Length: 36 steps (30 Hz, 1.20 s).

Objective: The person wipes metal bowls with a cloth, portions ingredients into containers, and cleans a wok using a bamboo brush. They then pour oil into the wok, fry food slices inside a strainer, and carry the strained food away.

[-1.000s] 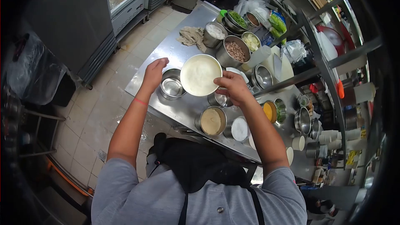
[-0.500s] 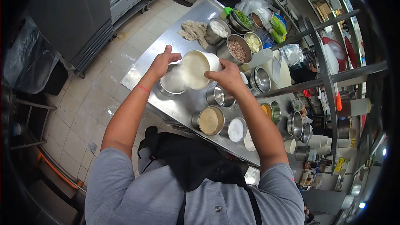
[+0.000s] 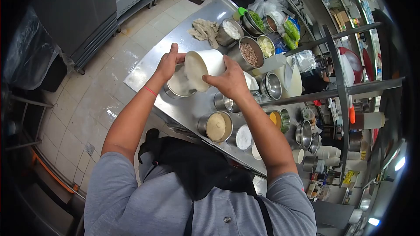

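A white tub point(image 3: 213, 62) is tipped over a metal pot point(image 3: 179, 94), and pale powder point(image 3: 194, 72) slides from its mouth into the pot. My right hand point(image 3: 229, 78) grips the tub, thumb over the rim and fingers along the outer side. My left hand point(image 3: 167, 64) is at the far rim of the pot with its thumb raised and its fingers stretched toward the tub's lip; the fingertips are partly hidden, so I cannot tell whether they touch the tub. Closer to me stand a pot of tan powder point(image 3: 216, 126) and a container of white powder point(image 3: 243, 137).
On the steel table point(image 3: 146, 67) lie a crumpled cloth point(image 3: 204, 31), a pot of chopped pinkish pieces point(image 3: 248, 55) and a bowl of chopped greens point(image 3: 256, 19). Stacked metal bowls point(image 3: 273, 86) stand to the right. A metal rack bar point(image 3: 332, 91) crosses above the table's right side.
The white tub has tilted further and shifted left over the metal pot, with my right hand moving along. My left hand's fingers have come closer to the tub's lip.
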Available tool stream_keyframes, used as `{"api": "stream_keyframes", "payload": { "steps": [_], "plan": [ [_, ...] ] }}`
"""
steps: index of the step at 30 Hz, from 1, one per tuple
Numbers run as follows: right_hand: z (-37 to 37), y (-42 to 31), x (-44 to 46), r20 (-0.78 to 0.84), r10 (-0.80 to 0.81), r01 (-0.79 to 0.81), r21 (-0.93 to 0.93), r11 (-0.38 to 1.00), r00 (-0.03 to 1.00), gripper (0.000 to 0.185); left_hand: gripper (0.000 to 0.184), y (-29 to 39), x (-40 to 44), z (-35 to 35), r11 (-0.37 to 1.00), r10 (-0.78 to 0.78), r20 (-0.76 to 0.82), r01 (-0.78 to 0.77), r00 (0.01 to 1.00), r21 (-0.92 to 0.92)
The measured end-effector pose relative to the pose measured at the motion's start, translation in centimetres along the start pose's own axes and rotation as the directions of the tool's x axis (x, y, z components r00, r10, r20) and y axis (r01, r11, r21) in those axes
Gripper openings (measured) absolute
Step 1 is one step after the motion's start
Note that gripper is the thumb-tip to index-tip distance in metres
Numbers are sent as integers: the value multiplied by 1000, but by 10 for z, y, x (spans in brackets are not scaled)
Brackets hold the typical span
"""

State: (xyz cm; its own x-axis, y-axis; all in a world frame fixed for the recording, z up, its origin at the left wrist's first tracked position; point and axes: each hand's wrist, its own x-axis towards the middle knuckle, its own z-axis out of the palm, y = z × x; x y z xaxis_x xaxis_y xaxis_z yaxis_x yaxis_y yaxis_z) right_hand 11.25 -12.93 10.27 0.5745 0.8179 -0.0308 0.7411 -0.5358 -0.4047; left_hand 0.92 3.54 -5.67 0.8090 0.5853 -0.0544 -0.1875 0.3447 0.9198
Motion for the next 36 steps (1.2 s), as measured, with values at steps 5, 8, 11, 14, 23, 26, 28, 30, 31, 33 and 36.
{"api": "stream_keyframes", "payload": {
  "steps": [5, 8, 11, 14, 23, 26, 28, 30, 31, 33, 36],
  "plan": [
    [5, -11, -8, -48, -77, 73, -79, 994, 996, 95, 93, 0, -2, 0, 999, 11, -45, -13, 999, -39],
    [6, -14, -10, -23, -69, 67, -83, 994, 997, 97, 93, -6, 0, -2, 996, 17, -58, -21, 998, -85],
    [12, -15, -14, -68, -129, 121, -103, 987, 989, 97, 95, -9, 1, -4, 997, 10, -55, -14, 998, -79],
    [14, -20, -22, -89, -202, 188, -146, 971, 975, 97, 96, -5, -2, -3, 995, 10, -109, -20, 994, -93],
    [21, -23, -30, -93, -280, 257, -198, 946, 956, 97, 92, -1, -6, 1, 987, 25, -174, -52, 984, -153],
    [20, -23, -35, -155, -350, 320, -191, 928, 924, 97, 91, 3, -10, 4, 984, 37, -192, -70, 981, -166],
    [16, -28, -38, -151, -395, 369, -175, 913, 906, 98, 88, 2, -11, 2, 981, 29, -166, -60, 986, -182],
    [15, -25, -40, -166, -419, 393, -168, 904, 893, 98, 86, -1, -13, 2, 981, 40, -162, -70, 986, -179],
    [14, -22, -41, -181, -444, 418, -163, 894, 878, 99, 85, -2, -15, 2, 981, 53, -158, -81, 986, -178],
    [11, -16, -43, -215, -439, 417, -142, 898, 872, 98, 79, 0, -25, 3, 973, 77, -147, -106, 986, -203],
    [11, 3, -46, -300, -335, 347, -14, 938, 893, 96, 70, 3, -51, -3, 907, 309, -254, -204, 916, 368]
  ]
}}
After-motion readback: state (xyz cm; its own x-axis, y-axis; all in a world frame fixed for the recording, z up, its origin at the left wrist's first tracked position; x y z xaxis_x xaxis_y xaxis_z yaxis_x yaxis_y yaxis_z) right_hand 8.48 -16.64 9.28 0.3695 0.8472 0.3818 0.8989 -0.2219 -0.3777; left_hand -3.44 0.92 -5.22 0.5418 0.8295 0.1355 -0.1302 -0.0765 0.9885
